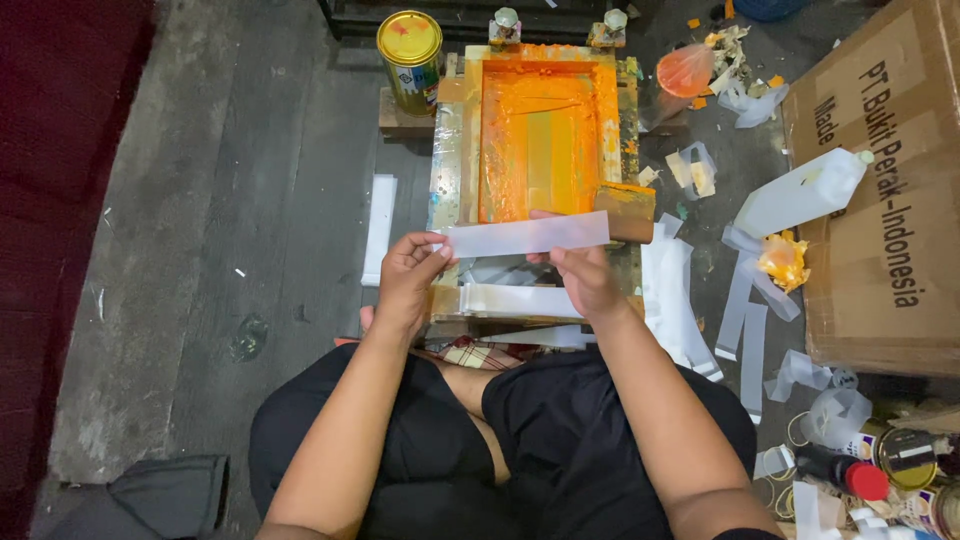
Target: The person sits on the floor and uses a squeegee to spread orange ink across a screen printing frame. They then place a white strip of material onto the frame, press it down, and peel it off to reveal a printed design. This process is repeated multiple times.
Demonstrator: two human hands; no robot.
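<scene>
I hold a long translucent white plastic strip (pixel 525 236) level between both hands, just above the near end of an orange-inked printing screen frame (pixel 540 130). My left hand (pixel 410 278) pinches the strip's left end. My right hand (pixel 585 275) grips it from below, right of its middle. A wooden squeegee (pixel 626 211) smeared with orange ink rests on the frame's near right corner. More white strips (pixel 520 300) lie stacked under my hands.
A yellow-lidded tin (pixel 410 55) stands far left of the frame. A large cardboard box (pixel 880 190) fills the right side, with a white plastic jug (pixel 800 192) against it. Loose strips (pixel 745 320) and small cans (pixel 900 455) litter the floor at right. One white strip (pixel 378 228) lies left.
</scene>
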